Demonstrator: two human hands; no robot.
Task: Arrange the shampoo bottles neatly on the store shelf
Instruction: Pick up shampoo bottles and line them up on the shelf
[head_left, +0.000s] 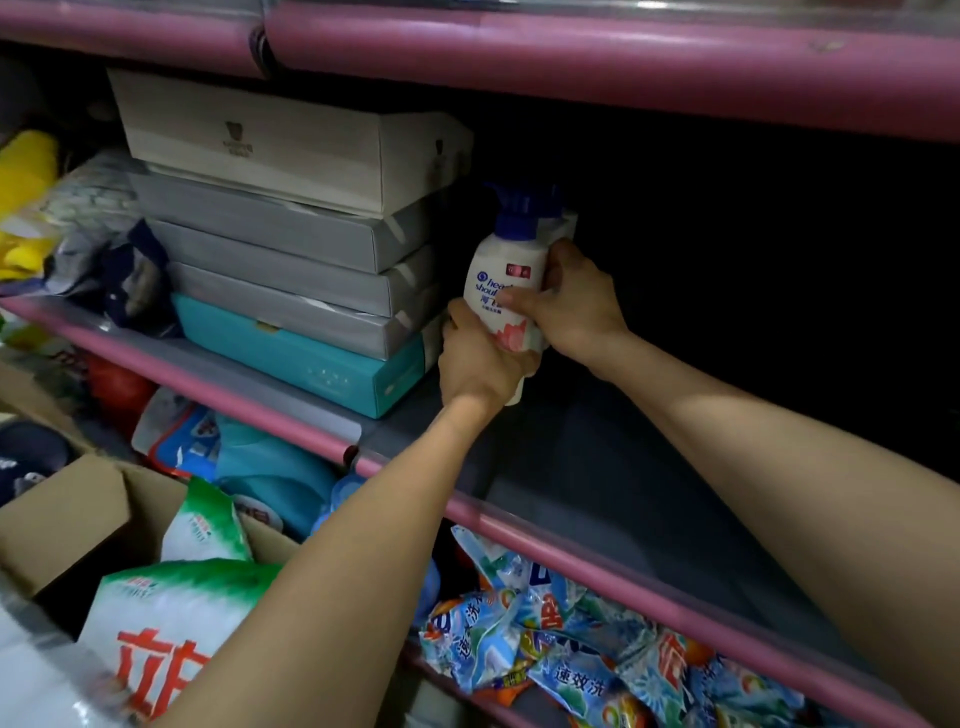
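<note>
Shampoo bottle (506, 283), white with a blue pump top, sitting upright at centre frame, just right of the stack of flat boxes (291, 228); whether lifted off the grey shelf (597, 467) or resting on it, impossible to tell. Being clamped by both hands: left hand (475, 364) wrapping around the lower part from the bottom left, right hand (574, 306) closing on the side from the right, thumb lying across the printed label. Second blue pump and a sliver of white peeking out directly behind, too hidden to make out further. Stack running from a pale box on top, through grey ones, down to a teal box (306, 356) at the bottom. Lying dark and unreadable at right of frame, the back of the shelf. Showing along the bottom of the frame, below the pink shelf edge (649, 587): blue detergent bags (561, 649) at lower centre, a cardboard box (72, 519) holding green-and-white bags (208, 525) at lower left.
</note>
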